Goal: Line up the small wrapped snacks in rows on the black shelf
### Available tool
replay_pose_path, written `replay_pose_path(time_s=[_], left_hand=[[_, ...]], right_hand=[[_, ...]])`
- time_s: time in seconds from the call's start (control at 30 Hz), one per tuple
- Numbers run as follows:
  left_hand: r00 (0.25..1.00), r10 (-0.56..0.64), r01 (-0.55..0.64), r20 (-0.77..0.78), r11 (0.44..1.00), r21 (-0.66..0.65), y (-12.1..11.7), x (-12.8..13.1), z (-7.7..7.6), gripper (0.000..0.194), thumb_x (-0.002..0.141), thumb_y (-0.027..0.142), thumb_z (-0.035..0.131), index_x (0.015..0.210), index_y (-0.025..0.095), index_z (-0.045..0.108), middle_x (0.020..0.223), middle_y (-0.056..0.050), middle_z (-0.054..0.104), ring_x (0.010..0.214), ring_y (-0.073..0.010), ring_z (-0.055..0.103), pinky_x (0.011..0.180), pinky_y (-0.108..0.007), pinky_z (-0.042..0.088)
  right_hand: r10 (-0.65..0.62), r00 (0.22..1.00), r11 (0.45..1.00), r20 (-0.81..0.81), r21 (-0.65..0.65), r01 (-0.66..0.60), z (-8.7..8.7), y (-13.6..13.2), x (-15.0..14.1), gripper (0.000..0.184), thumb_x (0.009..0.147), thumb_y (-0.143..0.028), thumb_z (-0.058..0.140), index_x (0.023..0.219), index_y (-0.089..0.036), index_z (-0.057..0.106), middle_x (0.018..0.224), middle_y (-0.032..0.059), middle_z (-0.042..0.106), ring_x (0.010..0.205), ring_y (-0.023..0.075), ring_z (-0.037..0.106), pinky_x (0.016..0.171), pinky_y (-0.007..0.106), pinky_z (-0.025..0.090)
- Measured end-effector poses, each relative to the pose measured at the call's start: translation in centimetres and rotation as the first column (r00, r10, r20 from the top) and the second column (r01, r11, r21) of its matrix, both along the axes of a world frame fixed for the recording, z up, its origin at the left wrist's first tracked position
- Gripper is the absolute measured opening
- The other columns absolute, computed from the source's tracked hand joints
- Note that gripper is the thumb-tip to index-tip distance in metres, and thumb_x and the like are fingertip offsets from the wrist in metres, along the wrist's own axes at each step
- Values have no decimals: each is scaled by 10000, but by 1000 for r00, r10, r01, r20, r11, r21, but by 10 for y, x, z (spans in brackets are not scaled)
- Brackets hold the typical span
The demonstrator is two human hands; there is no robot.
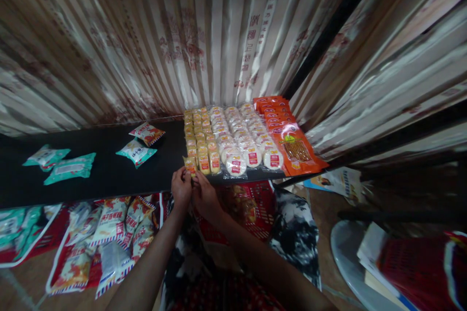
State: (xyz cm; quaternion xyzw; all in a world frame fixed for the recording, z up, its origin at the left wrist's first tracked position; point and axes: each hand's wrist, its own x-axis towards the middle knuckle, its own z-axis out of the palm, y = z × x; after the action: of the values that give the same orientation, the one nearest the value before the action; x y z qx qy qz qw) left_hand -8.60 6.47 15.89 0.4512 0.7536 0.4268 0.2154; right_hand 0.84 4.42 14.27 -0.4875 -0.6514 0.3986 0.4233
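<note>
Both my hands meet at the front edge of a black shelf [160, 174]. My left hand [181, 187] and my right hand [206, 196] pinch the lower end of a small yellow snack packet [190, 165] between them. This packet stands at the front of the leftmost row of similar yellow packets [201, 131]. Right of those lie rows of round white rice crackers [236, 164] in clear wrappers. Overlapping orange snack bags [295, 150] form the rightmost row. My fingertips partly cover the bottom of the held packet.
Teal packets [71, 169] and a red-and-white packet [148, 133] lie on the shelf's left part. Below it, red baskets [58, 233] hold snack bags. A pleated curtain [219, 33] hangs behind. At right stand a dark pole [328, 24] and a pale basin [341, 247].
</note>
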Motion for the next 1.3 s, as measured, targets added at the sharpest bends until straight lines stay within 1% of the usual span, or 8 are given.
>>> replay_pose_path(time_s=[0.2, 0.4, 0.67, 0.8, 0.93, 1.03, 1.13, 1.3], left_hand=[[1000, -6, 6, -30, 1000, -2, 0, 2, 3, 324, 801, 326, 440, 991, 157, 642, 964, -101, 630, 904, -214, 592, 846, -349, 471], [999, 2, -2, -49, 1000, -12, -1, 6, 6, 315, 806, 322, 417, 952, 150, 636, 955, -109, 636, 911, -235, 583, 846, -377, 463], [997, 39, -38, -61, 999, 12, -1, 8, 5, 250, 795, 334, 445, 875, 169, 614, 846, -68, 629, 837, -206, 587, 796, -345, 468], [995, 52, -51, -81, 999, 15, 0, 8, 4, 208, 783, 320, 469, 850, 182, 610, 825, -54, 627, 818, -198, 591, 778, -335, 470], [994, 57, -59, -97, 998, -18, 2, 10, 5, 208, 789, 300, 465, 881, 178, 606, 863, -64, 632, 836, -205, 595, 785, -339, 469], [993, 69, -72, -98, 997, -26, 2, 10, 5, 257, 784, 297, 483, 973, 163, 593, 905, -74, 639, 860, -210, 601, 804, -345, 469], [992, 39, -38, -117, 999, 10, 1, 10, 3, 324, 792, 304, 485, 1062, 148, 570, 926, -81, 636, 888, -211, 598, 829, -350, 465], [984, 5, 7, -179, 998, 64, -1, 9, 1, 302, 816, 329, 467, 1034, 159, 590, 911, -82, 603, 888, -217, 583, 822, -368, 473]], right_hand=[[-60, 998, 995, 35, 88, 57, -5, -7, -2, 480, 816, -134, 412, 1289, -138, 492, 1371, 127, 480, 1292, 221, 417, 1085, 402, 347], [-30, 998, 991, 50, 135, 23, -2, -14, 2, 439, 853, -144, 404, 1277, -146, 515, 1408, 136, 433, 1300, 229, 407, 1068, 394, 367], [-142, 990, 960, 9, 245, 136, 1, -10, 4, 329, 867, -138, 404, 1116, -140, 618, 1211, 162, 551, 1158, 206, 526, 994, 366, 451], [-117, 993, 958, 5, 265, 111, 4, -10, 4, 347, 867, -111, 383, 1134, -158, 599, 1150, 142, 559, 1120, 192, 533, 981, 360, 461], [-104, 994, 960, 32, 266, 91, 5, -10, 6, 341, 863, -94, 380, 1109, -159, 607, 1161, 139, 565, 1124, 189, 529, 991, 361, 451], [-107, 993, 958, 50, 274, 89, 5, -12, 10, 317, 856, -96, 399, 1075, -160, 620, 1163, 135, 570, 1133, 187, 526, 993, 356, 450], [-112, 992, 949, 56, 301, 90, 7, -14, 16, 325, 851, -88, 387, 1064, -164, 621, 1167, 130, 570, 1138, 183, 525, 991, 354, 452], [-150, 985, 914, 91, 392, 103, 13, -10, 31, 344, 863, -97, 357, 1079, -170, 615, 1170, 128, 574, 1152, 186, 521, 991, 375, 456]])
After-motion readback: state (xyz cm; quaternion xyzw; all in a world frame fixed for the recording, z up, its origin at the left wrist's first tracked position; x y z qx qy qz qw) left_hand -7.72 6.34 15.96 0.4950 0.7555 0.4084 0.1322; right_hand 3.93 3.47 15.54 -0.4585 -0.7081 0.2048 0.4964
